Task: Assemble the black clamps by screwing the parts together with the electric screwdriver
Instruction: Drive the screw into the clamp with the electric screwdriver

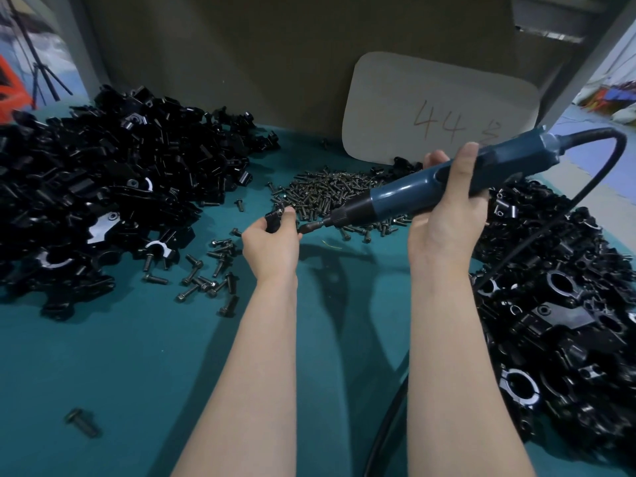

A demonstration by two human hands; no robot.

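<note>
small black clamp piece (pixel 274 220), pinched by left hand (pixel 270 247), looks unscrewed; right hand (pixel 447 222) grips blue-grey electric screwdriver (pixel 406 194); heap of loose black parts (pixel 103 173) awaits.

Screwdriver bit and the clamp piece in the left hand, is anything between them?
Nothing visible. The electric screwdriver aims its bit straight at the clamp piece pinched in the left hand; the screw pile lies behind.

I'm looking at a factory assembly bench: a teal-covered table (pixel 137 356), black clamp parts (pixel 103 173) heaped in bulk left of my left hand (pixel 272 242), assembled clamps (pixel 557 304) heaped right of my right hand (pixel 447 228), loose screws (pixel 330 194) piled just beyond them, a hand-numbered card (pixel 437 108) farther back.
</note>
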